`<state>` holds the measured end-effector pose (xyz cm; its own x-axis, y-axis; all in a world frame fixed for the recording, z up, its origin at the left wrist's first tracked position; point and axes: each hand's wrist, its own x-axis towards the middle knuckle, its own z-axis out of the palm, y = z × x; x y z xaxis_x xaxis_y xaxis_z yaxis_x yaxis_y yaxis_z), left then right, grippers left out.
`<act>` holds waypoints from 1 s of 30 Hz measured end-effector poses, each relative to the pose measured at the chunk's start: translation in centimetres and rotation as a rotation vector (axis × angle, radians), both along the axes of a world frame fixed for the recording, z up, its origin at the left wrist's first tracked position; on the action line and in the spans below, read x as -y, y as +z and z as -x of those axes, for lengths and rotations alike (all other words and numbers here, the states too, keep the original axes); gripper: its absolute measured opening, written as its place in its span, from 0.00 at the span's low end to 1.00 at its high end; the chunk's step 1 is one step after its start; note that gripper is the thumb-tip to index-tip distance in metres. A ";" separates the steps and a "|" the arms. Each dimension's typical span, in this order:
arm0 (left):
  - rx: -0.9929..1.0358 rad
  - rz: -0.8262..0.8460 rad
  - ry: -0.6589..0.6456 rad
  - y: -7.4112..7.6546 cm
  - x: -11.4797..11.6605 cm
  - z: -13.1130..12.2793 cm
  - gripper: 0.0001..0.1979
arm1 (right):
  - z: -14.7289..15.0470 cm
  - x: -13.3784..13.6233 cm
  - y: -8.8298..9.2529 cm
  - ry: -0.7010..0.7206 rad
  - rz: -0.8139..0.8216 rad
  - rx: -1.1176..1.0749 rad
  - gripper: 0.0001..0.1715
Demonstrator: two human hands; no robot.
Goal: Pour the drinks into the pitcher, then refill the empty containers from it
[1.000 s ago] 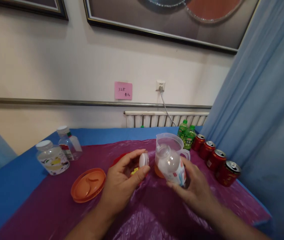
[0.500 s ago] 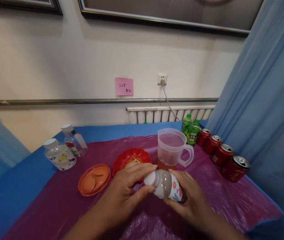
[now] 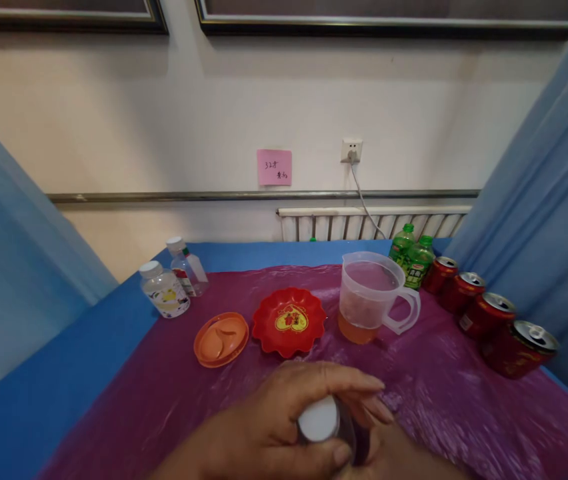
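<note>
At the bottom of the view my left hand (image 3: 274,427) is closed round the white cap (image 3: 318,420) of a small clear bottle (image 3: 347,433), thumb and fingers wrapped about it. My right hand (image 3: 394,453) sits under and beside it, gripping the bottle's body, which is almost wholly hidden by both hands. Both hands hover just over the purple plastic sheet (image 3: 164,413), in front of the red dish (image 3: 289,322).
A clear measuring jug (image 3: 371,297) with a little orange liquid stands behind. An orange lid (image 3: 221,339) lies left of the dish. Two capped bottles (image 3: 167,289) stand at far left, green bottles (image 3: 409,257) and several red cans (image 3: 489,313) along the right. Blue curtains flank the table.
The cap went from my left fingers onto the bottle. Both hands dropped toward me with the bottle, and the view shifted left and down.
</note>
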<state>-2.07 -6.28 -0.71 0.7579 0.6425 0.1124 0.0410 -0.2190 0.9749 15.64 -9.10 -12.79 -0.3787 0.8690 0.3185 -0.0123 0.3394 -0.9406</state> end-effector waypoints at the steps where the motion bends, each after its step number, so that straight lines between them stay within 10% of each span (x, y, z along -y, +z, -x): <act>1: 0.036 0.095 -0.062 0.0 -0.2 0.1 0.25 | 0.1 0.0 -0.1 0.026 0.009 -0.005 0.41; 8: 0.273 0.197 -0.055 -4.2 -2.1 1.8 0.51 | 0.3 -0.2 -1.1 0.175 0.305 -0.277 0.46; 13: -0.008 0.229 0.171 -7.2 0.0 4.6 0.44 | 0.8 -0.3 -1.3 0.214 0.335 -0.255 0.52; 22: -0.421 -0.376 1.325 -3.8 -6.6 19.0 0.40 | -1.0 0.9 -5.0 0.039 0.231 0.233 0.37; 30: -0.818 -0.425 1.396 -5.0 -12.5 23.8 0.28 | -4.0 2.4 -7.8 -0.174 0.226 0.275 0.26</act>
